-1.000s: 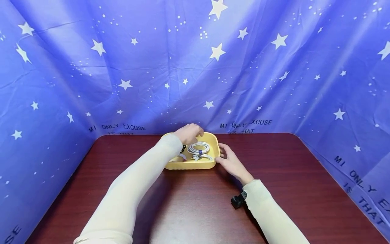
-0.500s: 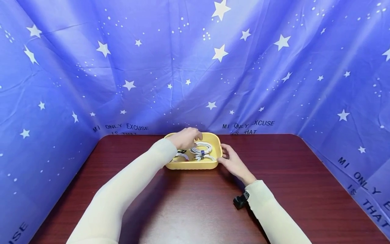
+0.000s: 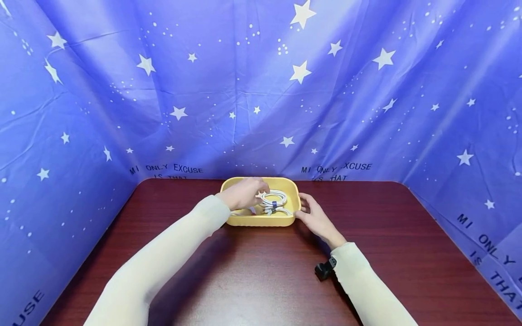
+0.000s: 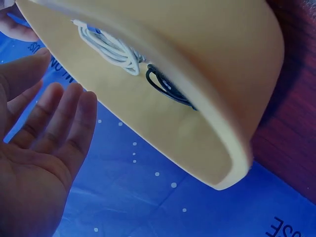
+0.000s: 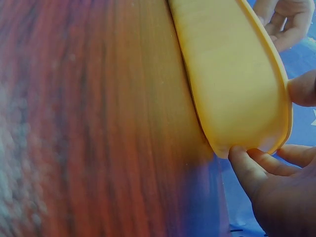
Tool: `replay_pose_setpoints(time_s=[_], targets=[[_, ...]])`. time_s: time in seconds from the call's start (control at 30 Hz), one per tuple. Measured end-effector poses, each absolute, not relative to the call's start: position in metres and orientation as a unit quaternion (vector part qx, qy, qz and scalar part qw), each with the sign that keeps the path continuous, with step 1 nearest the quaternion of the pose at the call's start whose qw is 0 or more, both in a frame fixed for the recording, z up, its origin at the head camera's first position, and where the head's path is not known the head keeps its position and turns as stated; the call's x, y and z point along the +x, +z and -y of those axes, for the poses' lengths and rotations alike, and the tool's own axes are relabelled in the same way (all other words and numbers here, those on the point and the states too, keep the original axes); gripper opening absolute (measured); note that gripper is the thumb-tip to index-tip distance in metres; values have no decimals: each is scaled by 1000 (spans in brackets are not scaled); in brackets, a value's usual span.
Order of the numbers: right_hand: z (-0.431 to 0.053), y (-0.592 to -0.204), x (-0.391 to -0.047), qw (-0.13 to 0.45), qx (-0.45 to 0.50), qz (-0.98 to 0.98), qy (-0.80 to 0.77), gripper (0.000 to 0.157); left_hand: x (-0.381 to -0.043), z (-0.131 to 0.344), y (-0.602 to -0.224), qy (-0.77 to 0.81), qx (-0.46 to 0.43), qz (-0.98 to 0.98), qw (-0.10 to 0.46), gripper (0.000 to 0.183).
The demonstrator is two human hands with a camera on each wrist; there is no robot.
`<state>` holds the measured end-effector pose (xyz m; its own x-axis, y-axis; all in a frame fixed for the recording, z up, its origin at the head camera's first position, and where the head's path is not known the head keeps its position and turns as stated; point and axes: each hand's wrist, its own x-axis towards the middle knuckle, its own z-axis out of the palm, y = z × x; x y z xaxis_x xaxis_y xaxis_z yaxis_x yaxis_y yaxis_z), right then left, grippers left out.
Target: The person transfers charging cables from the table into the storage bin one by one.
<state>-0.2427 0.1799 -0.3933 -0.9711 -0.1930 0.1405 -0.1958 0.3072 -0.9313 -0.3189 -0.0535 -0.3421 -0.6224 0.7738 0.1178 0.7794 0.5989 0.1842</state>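
A yellow bin [image 3: 261, 222] stands near the table's far edge. Inside it, a coiled white cable [image 3: 283, 195] is bound with a blue tie [image 3: 274, 204], and a second white cable [image 3: 283, 211] lies in front. A coiled black cable [image 4: 168, 89] shows in the left wrist view. My left hand [image 3: 244, 192] reaches over the bin's left half, fingertips by the white coil; its fingers are relaxed, and nothing shows between them in the left wrist view. My right hand [image 3: 320, 224] holds the bin's right end, thumb at the front corner and fingers along the end wall.
The bin rests on a dark red wooden table [image 3: 261, 280]. A blue star-printed curtain [image 3: 253, 90] encloses the back and both sides, close behind the bin. A small black device [image 3: 324, 270] is strapped at the right wrist.
My left hand has moved down and left into the bin, covering the black cable in the head view. The right hand stays at the bin's end. The head view has shifted slightly.
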Motion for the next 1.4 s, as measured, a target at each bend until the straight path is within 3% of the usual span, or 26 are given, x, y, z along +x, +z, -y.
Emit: replay_pose_setpoints(time_s=[0.43, 1.1, 1.4], targets=[[-184, -394, -244, -1, 118, 805, 581, 60, -300, 57, -351, -125, -432, 893, 19, 30], [-188, -395, -247, 5, 113, 815, 568, 61, -283, 79, -366, -165, -431, 882, 97, 26], [-189, -392, -246, 13, 118, 828, 548, 60, -273, 91, -368, -175, -405, 892, 98, 29]])
